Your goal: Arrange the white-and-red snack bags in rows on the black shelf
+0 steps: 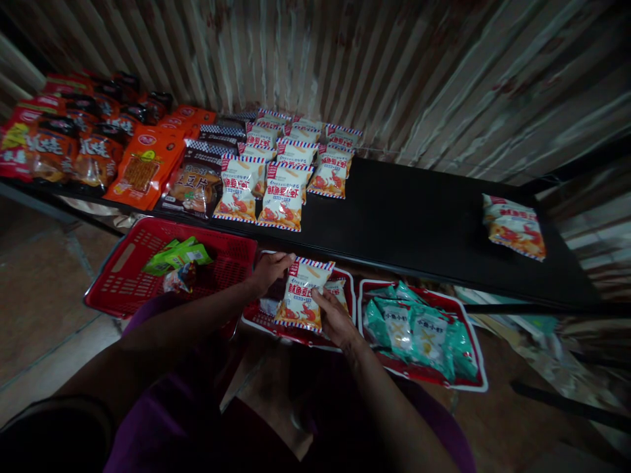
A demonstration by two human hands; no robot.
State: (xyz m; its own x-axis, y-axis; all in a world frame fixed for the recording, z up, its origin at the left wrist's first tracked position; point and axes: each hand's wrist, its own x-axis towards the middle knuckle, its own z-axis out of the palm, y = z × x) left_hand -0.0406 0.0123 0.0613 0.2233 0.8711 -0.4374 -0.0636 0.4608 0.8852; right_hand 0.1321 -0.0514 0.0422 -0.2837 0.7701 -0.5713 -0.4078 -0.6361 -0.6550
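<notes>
My right hand (336, 316) grips a white and orange snack bag (302, 295) by its lower right side, thumb on the front. At the bag's top left corner is my left hand (270, 270), its fingers closed together on the edge. The bag is held upright above the middle red basket (351, 292), where another bag of the same kind (338, 290) shows partly behind it. Several matching white bags (280, 197) stand in rows on the black shelf (394, 203) just beyond my hands.
Left on the shelf are brown potato-chip bags (192, 177), orange packets (140, 167) and black-topped bags (98, 154). One white bag (513, 226) lies far right. A left red basket (123, 263) holds green packets (178, 255); a right basket (480, 368) holds teal bags (428, 335). Pleated curtain (315, 59) hangs behind.
</notes>
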